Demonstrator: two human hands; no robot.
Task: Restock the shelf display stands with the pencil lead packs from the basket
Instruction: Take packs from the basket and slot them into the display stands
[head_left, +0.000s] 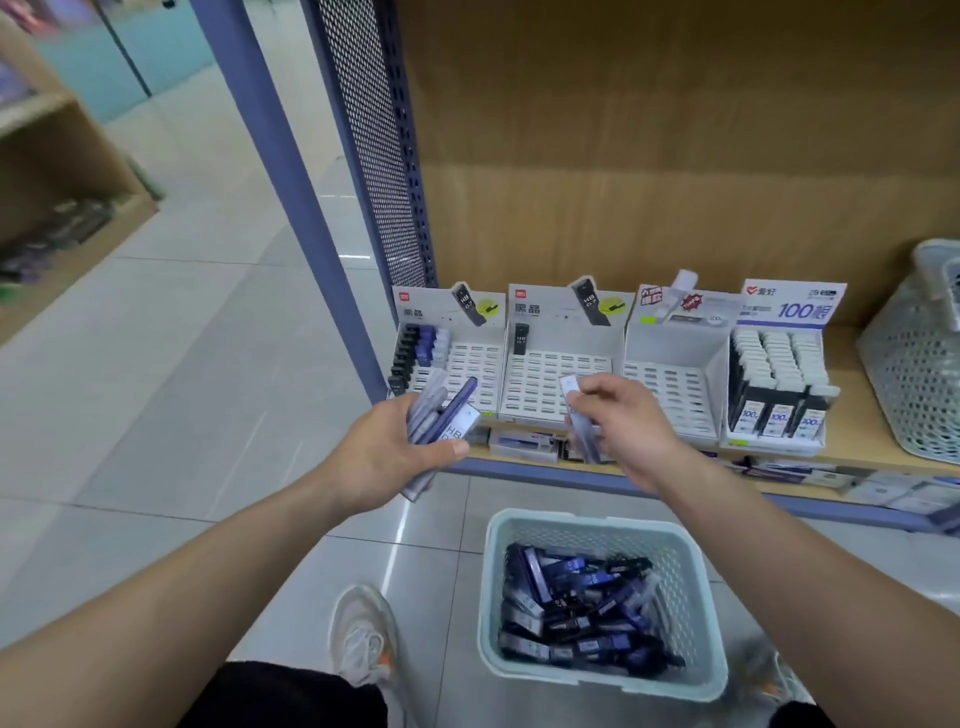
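My left hand (395, 452) grips a bundle of several pencil lead packs (441, 415), purple and grey, in front of the leftmost display stand (467, 358). That stand holds a few rows of black, purple and pale packs at its left side. My right hand (623, 421) pinches a single pale lead pack (576, 410) in front of the second stand (561, 374), which holds one black pack at its back left. On the floor below, a light green basket (597, 525) holds many dark blue lead packs (582, 613).
A third stand (670, 384) shows only bare slots. The fourth stand (779, 384) is full of black-and-white packs. A pale mesh basket (919, 364) sits at the shelf's right end. A blue upright post (291, 171) borders the shelf on the left. More stock lies on the lower shelf.
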